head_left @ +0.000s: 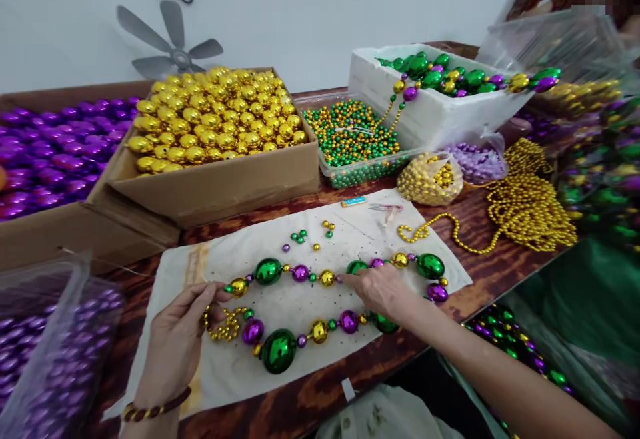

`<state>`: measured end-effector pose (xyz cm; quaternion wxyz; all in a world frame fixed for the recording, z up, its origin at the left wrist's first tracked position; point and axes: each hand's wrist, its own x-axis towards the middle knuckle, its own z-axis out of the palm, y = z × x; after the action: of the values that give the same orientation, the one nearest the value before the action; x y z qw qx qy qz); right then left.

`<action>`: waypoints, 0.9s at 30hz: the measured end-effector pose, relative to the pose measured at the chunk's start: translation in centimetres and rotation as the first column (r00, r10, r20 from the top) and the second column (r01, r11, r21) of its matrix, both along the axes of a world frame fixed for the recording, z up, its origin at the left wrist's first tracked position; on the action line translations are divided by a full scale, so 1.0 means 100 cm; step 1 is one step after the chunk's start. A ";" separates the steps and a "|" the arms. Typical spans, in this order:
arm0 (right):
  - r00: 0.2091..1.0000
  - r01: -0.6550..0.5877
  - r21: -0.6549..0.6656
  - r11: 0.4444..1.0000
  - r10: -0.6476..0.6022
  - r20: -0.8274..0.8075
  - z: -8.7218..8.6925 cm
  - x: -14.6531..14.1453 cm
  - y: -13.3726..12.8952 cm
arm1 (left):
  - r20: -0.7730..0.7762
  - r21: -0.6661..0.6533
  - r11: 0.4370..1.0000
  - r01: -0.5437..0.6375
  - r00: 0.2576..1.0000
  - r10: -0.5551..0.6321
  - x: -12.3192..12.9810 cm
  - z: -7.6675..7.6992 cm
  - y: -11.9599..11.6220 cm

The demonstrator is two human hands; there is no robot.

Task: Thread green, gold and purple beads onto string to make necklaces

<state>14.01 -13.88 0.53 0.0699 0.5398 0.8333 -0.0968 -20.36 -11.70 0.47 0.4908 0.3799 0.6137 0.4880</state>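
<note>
A necklace of large green, gold and purple beads [279,351] lies in a long loop on a white cloth [240,392]. At its left end my left hand [183,325] is closed, thumb and fingers pinching the strand beside a small green bead, with a bunch of small gold beads [225,324] just under the fingers. My right hand [377,289] rests over the upper strand near the middle, a finger touching it by a small purple bead; its other fingers are curled and partly hidden. Several loose small beads [300,235] lie above the loop.
Boxes of purple beads [55,152] and gold beads [215,119] stand behind left. A tub of small beads [350,135], a foam box [415,105], bagged beads [430,179] and gold strands [530,205] are behind right. Snips [385,209] lie on the cloth. A person is partly visible top right.
</note>
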 end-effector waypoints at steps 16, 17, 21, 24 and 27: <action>0.989 -0.140 -0.025 0.990 0.139 -0.043 -0.002 -0.061 0.023 | 0.007 0.049 0.999 0.006 1.000 -0.007 -0.004 0.005 0.001; 0.989 -0.145 -0.028 0.989 0.144 -0.039 -0.005 -0.064 0.025 | 0.010 0.049 0.999 0.000 1.000 -0.001 -0.005 0.005 0.001; 0.986 -0.162 -0.024 0.986 0.161 -0.040 -0.006 -0.067 0.029 | 0.041 0.050 0.999 -0.019 0.999 0.017 -0.010 0.004 -0.001; 0.986 -0.158 0.000 0.987 0.158 -0.056 0.001 -0.072 0.034 | 0.072 0.050 0.999 -0.014 0.997 0.011 -0.012 0.002 -0.001; 0.983 -0.162 0.026 0.986 0.163 -0.080 0.004 -0.085 0.041 | 0.092 0.045 0.999 -0.016 0.996 0.012 -0.013 0.002 0.000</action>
<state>5.49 -9.74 0.91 0.0383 0.4663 0.8776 -0.1046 -21.63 -11.67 0.64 0.5061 0.3639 0.5817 0.5225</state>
